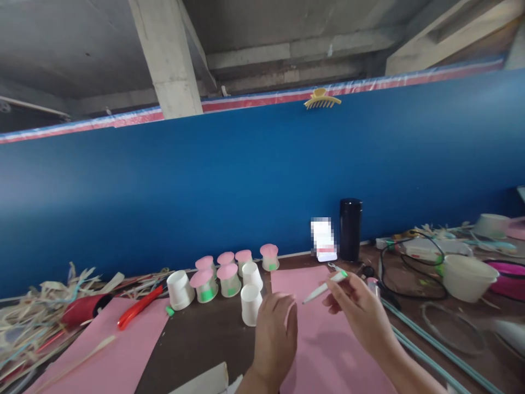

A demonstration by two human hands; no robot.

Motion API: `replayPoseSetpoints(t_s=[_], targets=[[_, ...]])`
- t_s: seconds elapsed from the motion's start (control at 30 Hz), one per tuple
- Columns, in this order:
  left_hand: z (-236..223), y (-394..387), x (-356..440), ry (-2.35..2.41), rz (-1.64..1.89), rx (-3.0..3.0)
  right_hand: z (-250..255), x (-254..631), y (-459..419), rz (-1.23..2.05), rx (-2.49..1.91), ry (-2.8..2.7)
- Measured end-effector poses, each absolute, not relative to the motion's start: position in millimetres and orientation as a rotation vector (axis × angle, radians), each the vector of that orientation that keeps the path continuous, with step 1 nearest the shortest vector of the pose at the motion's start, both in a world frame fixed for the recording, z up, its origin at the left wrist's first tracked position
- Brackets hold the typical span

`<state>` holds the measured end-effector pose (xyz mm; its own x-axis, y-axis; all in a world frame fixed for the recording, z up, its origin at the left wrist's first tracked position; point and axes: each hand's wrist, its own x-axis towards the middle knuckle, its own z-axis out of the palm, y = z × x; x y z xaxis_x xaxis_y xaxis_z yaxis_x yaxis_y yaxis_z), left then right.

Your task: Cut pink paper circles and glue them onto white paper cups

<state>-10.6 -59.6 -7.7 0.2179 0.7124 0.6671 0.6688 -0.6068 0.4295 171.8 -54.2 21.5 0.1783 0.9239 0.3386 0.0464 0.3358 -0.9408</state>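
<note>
A white pen [325, 288] with a green end is held in the right hand [360, 307], above a large pink sheet of paper [320, 342]. The right thumb and forefinger are closed on it near the green end, the other fingers curled beneath. Its long axis slants away from that grip, down and to the left, so the tip stands free and points toward the left hand [275, 331], which is well apart from it; the right hand is the nearer. The left hand is half open, thumb away from the bent fingers, with nothing seen in the gap. It overlaps the edge of an upside-down white cup [250, 305], and whether its hidden fingers touch that cup cannot be told. Another white cup [251, 274] stands just behind, and a third cup [179, 291] farther left, past a group of cups with pink tops [228, 278]. Beyond the sheet stands a dark bottle [350, 230] against a blue partition [229, 191]. At the far left, a red tool [140, 308] lies on a second pink sheet [123, 355]; to the right sits a pale bowl [467, 279].
</note>
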Motion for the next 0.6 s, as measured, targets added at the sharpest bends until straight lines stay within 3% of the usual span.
replayPoseSetpoints(t_s=[0.33, 0.6], targets=[[-1, -66, -1, 1.239, 1.381, 2.337, 16, 151, -69, 0.948, -1.024, -1.42], [-2, -64, -4, 1.231, 1.275, 2.365, 15, 146, -70, 0.856, -1.07, -1.657]])
